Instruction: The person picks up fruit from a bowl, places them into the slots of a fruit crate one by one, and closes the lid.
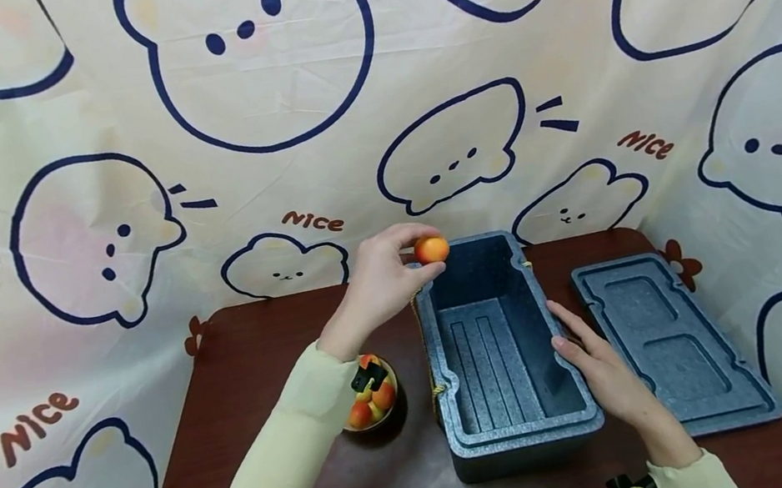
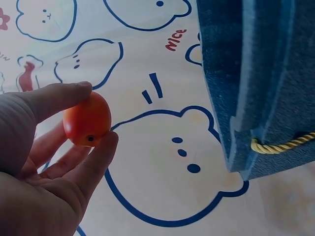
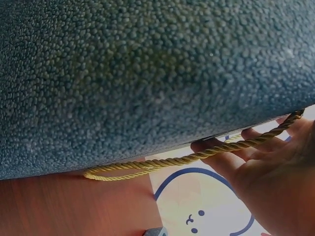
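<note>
My left hand (image 1: 384, 274) pinches a small red-orange fruit (image 1: 431, 250) between thumb and fingertips, above the far left corner of a blue-grey foam box (image 1: 525, 432). In the left wrist view the fruit (image 2: 87, 119) has a dark spot at its lower end. The box stands uncovered, and its visible inside holds nothing. Against its right wall rests my right hand (image 1: 607, 372), fingers extended. A twisted yellow rope (image 3: 197, 155) crosses that hand in the right wrist view, along the box's side.
A bowl (image 1: 395, 391) with several red and yellow fruits (image 1: 360, 415) stands left of the box, partly behind my left wrist. To the right lies the box's lid (image 1: 679, 344) on the brown table (image 1: 251, 374). A cloth printed with cartoon faces (image 1: 261, 86) hangs behind.
</note>
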{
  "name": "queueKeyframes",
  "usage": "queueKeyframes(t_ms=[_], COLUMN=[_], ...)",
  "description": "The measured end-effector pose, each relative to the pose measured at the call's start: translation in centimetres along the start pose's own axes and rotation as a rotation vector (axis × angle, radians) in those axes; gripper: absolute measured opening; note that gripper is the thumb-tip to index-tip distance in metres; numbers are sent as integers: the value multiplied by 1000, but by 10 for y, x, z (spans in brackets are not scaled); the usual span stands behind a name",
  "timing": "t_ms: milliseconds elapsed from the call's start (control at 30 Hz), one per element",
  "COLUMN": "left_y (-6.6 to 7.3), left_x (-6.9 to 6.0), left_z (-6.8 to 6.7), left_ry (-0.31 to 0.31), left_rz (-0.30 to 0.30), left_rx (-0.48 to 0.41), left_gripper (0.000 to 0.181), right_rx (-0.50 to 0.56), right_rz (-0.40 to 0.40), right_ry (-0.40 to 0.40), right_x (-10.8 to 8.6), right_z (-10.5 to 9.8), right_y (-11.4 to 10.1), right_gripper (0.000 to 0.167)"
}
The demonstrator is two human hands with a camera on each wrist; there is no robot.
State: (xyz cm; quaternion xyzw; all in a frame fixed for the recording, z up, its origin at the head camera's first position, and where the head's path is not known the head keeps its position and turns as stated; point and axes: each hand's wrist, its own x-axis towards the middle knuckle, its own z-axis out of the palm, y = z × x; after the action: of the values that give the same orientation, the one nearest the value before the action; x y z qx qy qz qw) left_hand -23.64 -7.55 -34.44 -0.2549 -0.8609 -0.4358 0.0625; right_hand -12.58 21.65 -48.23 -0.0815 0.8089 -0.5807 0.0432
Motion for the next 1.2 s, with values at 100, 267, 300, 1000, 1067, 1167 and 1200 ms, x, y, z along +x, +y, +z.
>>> queueKeyframes(t_ms=[100, 267, 300, 1000, 1067, 1167, 1200], left_y=[6, 15, 17, 35, 36, 36, 36], left_x=[3, 10, 11, 28, 29, 29, 29], left_z=[0, 2, 2, 28, 31, 36, 38], left_ry=[-18, -47, -52, -220, -243, -276, -286], left_rz=[9, 9, 9, 59, 70, 90, 96], left_rx=[-4, -8, -11, 96, 113, 152, 167], left_gripper=[32, 33, 34, 38, 38, 37, 37], right_rx=[1, -1, 0, -3, 10, 26, 29], right_rz=[2, 4, 5, 10, 9, 18, 21], right_ry=[-1, 1, 1, -2, -1, -1, -1], right_x=[0, 0, 0, 0, 0, 0, 0], right_z=[0, 1, 1, 0, 0, 1, 1], right_y=[0, 0, 0, 0, 0, 0, 0], right_gripper=[56, 56, 56, 56, 56, 56, 56])
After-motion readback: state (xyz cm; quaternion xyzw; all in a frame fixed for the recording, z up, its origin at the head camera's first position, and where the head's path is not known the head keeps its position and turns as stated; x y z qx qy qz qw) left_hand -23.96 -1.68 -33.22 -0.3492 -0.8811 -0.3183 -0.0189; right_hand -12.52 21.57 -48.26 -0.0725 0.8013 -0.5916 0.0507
